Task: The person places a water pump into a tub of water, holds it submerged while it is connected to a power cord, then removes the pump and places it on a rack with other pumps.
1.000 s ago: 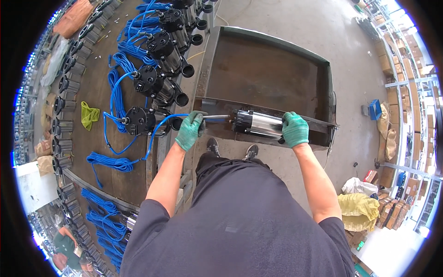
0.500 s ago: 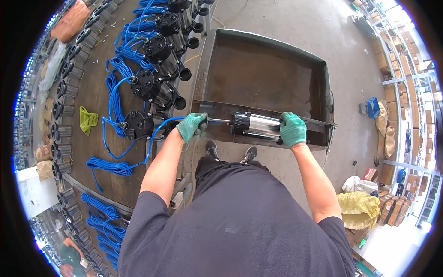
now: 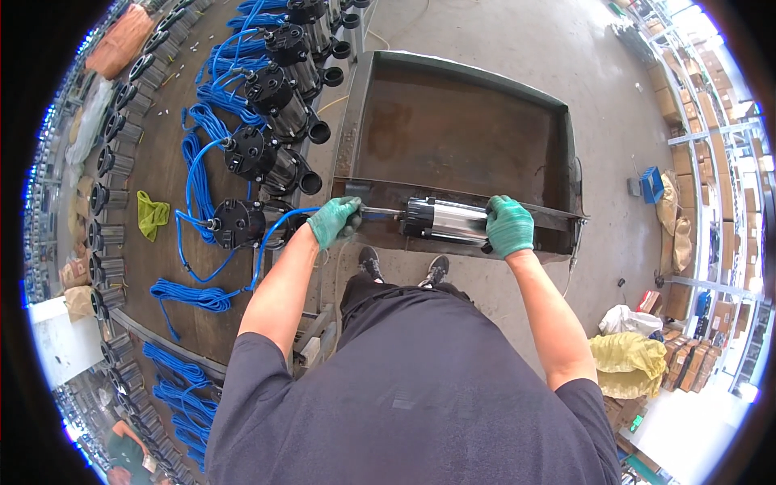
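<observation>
My left hand (image 3: 335, 221), in a green glove, is closed at the left end of a thin metallic rod (image 3: 381, 212). A blue cable (image 3: 279, 222) runs into that same grip from the left; which part the fingers press on is hidden. The rod leads to the black ribbed end of a silver cylindrical pump (image 3: 449, 220), lying level over the near part of a metal tank (image 3: 571, 137). My gloved right hand (image 3: 510, 226) wraps round the pump's right end.
Brown water (image 3: 461, 129) stands in the tank, with a metal bar (image 3: 537, 212) across it. On the left workbench (image 3: 153, 267) are several black-topped pumps (image 3: 250, 153), coiled blue cables (image 3: 194, 295) and a yellow-green cloth (image 3: 150, 216). Shelves with boxes (image 3: 715, 174) line the right side.
Both hands and the pump are almost where they were, shifted very slightly left in the picture along with the surroundings. The grips look the same.
</observation>
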